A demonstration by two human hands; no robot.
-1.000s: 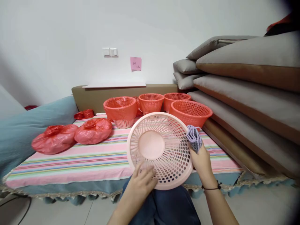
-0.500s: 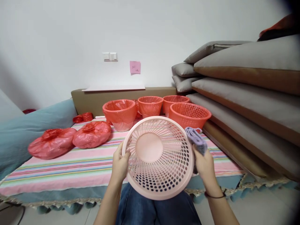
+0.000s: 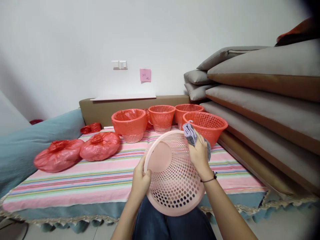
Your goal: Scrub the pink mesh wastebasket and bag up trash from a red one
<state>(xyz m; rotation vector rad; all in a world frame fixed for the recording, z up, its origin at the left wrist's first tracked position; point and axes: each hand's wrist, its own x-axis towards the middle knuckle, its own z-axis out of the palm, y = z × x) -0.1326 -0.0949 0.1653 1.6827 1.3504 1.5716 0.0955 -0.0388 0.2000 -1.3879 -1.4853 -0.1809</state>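
A pale pink plastic basket (image 3: 160, 158) with many holes is tilted over my lap, its open mouth facing me. My left hand (image 3: 141, 178) grips its left rim, thumb on the inside. In my right hand (image 3: 199, 156) is a folded purple and grey cloth (image 3: 190, 135), pressed against the basket's upper right rim. The fingers of that hand wrap round the cloth and are partly hidden by it. Just behind the cloth stands a red basket (image 3: 210, 131) of similar make.
More red baskets (image 3: 130, 125) stand at the back of the striped cloth (image 3: 82, 183). Two red plastic bags (image 3: 100, 146), knotted and full, lie at the left by a blue cushion (image 3: 55, 133). Grey cushions (image 3: 260, 70) are stacked high at the right.
The pink basket has turned and its mouth now faces more to the left. My right hand with the cloth has moved left and up along the rim.
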